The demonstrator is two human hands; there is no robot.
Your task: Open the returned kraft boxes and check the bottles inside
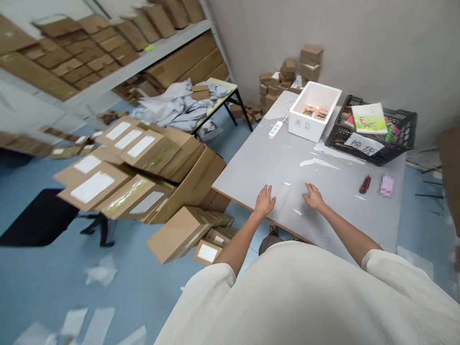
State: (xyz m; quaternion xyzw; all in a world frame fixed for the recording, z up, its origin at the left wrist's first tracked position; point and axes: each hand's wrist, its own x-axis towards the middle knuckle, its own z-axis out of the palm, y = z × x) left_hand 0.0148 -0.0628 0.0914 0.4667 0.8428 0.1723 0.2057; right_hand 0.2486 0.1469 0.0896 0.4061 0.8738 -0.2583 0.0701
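My left hand [265, 201] rests near the front edge of the grey-covered table [251, 167], fingers stretched forward and holding nothing. To its right, my right hand [314, 196] is also at the tabletop, thumb and fingers apart, with nothing in it. Between the two lies bare, shiny table covering. Further right on the table are a red and black box cutter [365, 184] and a small pink item [386, 186] blurred out in the picture. Neither hand touches them.
At the table's back stand a white foam box [305, 125] with two small packs inside and a black crate [381, 155] of books. A white power strip [276, 130] lies nearby. Stacked cartons [143, 158] crowd the left side. Another table [224, 88] holds grey bags.
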